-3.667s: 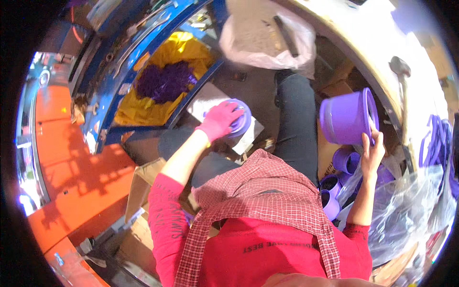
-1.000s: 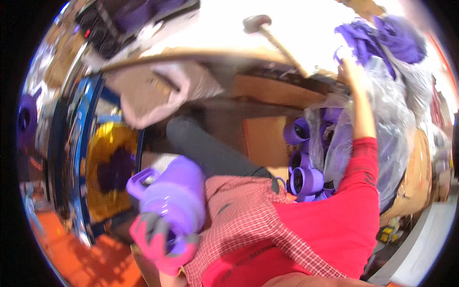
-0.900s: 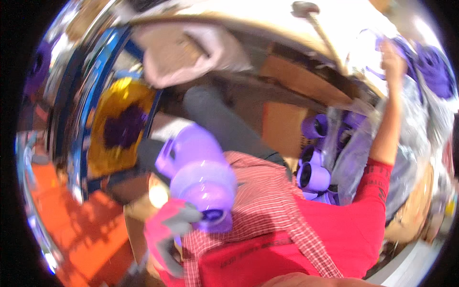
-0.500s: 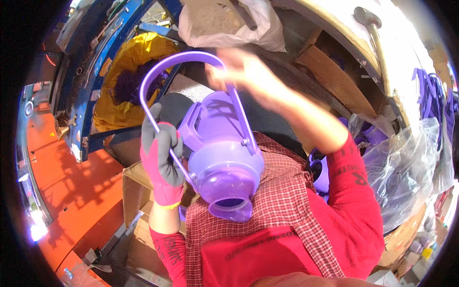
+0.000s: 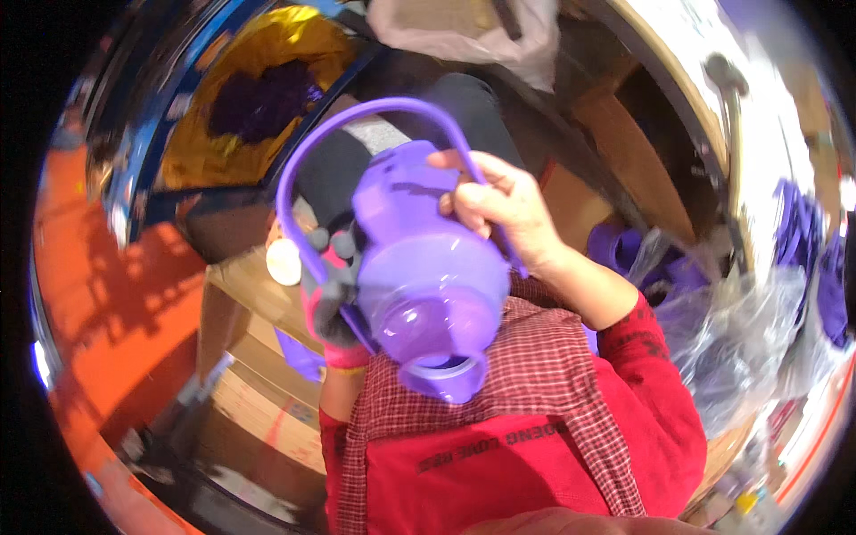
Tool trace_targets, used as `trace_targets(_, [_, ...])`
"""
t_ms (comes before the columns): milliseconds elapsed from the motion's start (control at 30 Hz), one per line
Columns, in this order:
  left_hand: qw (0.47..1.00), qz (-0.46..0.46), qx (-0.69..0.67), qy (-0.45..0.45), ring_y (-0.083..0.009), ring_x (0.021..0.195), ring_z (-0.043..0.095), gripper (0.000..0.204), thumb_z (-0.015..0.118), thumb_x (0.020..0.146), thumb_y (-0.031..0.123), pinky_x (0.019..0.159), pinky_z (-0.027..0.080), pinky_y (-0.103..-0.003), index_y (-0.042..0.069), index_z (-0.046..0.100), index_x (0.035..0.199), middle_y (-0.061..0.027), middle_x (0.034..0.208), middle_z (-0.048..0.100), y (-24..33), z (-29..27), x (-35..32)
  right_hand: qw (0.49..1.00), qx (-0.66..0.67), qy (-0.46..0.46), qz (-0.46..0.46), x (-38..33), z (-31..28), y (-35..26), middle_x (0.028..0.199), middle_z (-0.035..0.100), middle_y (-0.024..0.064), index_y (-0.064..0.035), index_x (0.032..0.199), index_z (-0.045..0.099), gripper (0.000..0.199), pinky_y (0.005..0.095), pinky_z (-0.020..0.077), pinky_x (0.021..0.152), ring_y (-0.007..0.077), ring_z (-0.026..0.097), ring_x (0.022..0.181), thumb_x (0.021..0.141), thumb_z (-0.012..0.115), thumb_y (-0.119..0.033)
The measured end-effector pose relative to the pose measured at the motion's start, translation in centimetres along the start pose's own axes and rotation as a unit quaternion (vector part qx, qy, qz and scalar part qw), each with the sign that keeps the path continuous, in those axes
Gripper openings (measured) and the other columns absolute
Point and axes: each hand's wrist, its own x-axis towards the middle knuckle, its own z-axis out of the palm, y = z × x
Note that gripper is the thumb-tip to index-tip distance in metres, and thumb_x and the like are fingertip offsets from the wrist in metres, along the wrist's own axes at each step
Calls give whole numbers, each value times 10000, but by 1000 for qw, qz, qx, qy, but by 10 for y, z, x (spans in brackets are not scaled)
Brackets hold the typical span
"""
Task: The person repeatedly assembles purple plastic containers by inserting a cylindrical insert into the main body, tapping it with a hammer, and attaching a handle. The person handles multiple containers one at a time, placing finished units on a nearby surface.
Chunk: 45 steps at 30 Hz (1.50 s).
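Note:
A glossy purple plastic jug with a flared, spout-like mouth lies tilted over my lap, its mouth toward me. Its arched handle is fixed at both sides and stands up beyond the body. My left hand, in a grey and pink glove, is closed around the jug's left side, by the handle's left arm; the jug partly hides its fingers. Bare, my right hand has its fingers bent over the body's right side, inside the handle's right arm. Whether a small piece sits between those fingers cannot be made out.
At the upper left, a yellow-lined container holds dark purple bits. Cardboard boxes stand at my left, beside an orange surface. To the right are clear plastic bags, purple parts and a hammer.
My right hand has moved from the handle's upper right down onto the jug's body. The handle leans more to the right, and the whole view has shifted slightly.

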Motion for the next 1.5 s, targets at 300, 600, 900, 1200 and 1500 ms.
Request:
trace_targets(300, [993,-83,-66,-50,-147,911,563,538,590,751,4,832,447,-251,-7,489,1279,-51,962,578,4,39,21,996,10,-8,-92,10,-36,7,796,467,-36,31,1439,408,759,226,413,705,69,433,701,823,754,-245])
trace_targets(600, [993,-84,-71,-31,-82,811,538,443,594,835,13,739,446,-195,-15,515,1270,-32,975,588,12,48,30,998,37,12,-56,6,-34,7,879,507,-29,10,1444,376,701,200,430,724,60,460,752,879,714,-231])
trace_targets(900, [984,174,-50,-7,-255,1417,336,688,660,919,145,1191,224,-391,30,330,1511,-170,1499,394,-36,57,29,930,-240,-38,-275,15,-27,-9,1558,317,193,-7,1550,201,768,442,248,1177,297,351,1422,917,619,-128])
trace_targets(1200, [739,284,443,422,-285,1271,508,508,561,815,7,1111,359,-407,29,556,1322,-153,1349,562,-21,-152,-40,825,-457,-236,-235,111,-7,-34,1021,677,174,-19,1012,602,179,440,511,963,290,659,1047,879,688,-104])
trace_targets(1500, [775,32,459,434,-365,1244,522,446,605,918,218,1055,410,-442,38,571,1324,-209,1368,554,-37,-403,-14,521,-514,457,-506,-135,-185,-220,867,691,104,-10,939,660,200,374,503,737,228,637,800,946,671,-209])
